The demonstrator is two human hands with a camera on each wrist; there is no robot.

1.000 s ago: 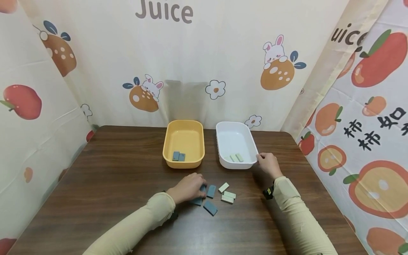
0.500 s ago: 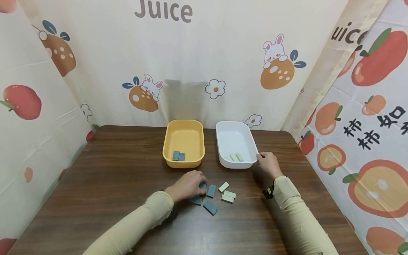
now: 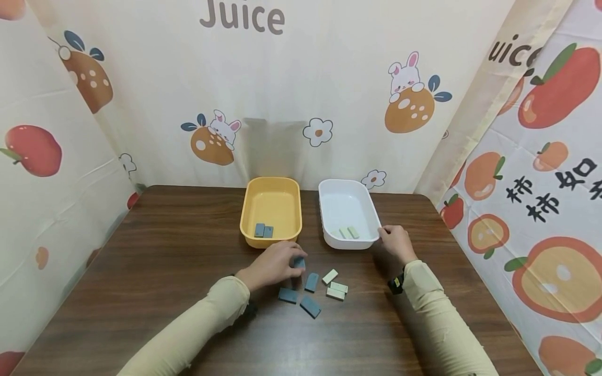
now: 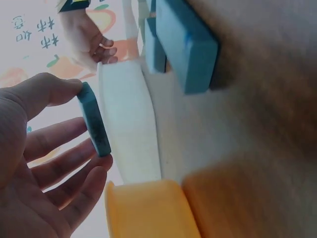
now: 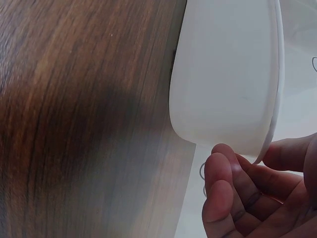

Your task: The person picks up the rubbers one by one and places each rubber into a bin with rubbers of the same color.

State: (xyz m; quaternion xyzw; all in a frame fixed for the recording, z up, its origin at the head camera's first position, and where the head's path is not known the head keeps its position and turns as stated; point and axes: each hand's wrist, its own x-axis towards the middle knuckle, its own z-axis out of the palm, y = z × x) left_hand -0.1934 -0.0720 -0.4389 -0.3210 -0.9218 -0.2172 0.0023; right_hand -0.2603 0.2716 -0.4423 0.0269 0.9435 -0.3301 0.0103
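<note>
- While I watch from afar, I have the left hand [image 3: 270, 265] clamped on one blue-grey tile [image 4: 94, 121], the thumb at one end and fingertips near the other; the tile is lifted clear of the table [image 3: 164, 261].
- I have the right hand [image 3: 398, 243] pinching the rim of the white bin [image 3: 348, 203] at its near right corner, thumb and index finger together on the edge, the other fingers curled in below.
- Just beyond the left grip, and a little to its left, I see the yellow bin [image 3: 273, 203]; the held tile is outside it, and I cannot tell from here whether the hand touches its wall.
- Inside that bin, against its near end, two blue-grey pieces [image 3: 264, 231] lie side by side.
- Nearer to me than the left grip, three loose tiles lie flat: one straight below it [image 3: 288, 295], one to the right [image 3: 312, 282], one farther toward me [image 3: 310, 307].
- Right of those, between the two grips and nearer to me, three pale green blocks [image 3: 336, 287] lie, two touching and the third slanted just beside them.
- Left of the right grip, in the white bin's near end, I make out more pale green pieces [image 3: 352, 232], the leftmost too faint to read.
</note>
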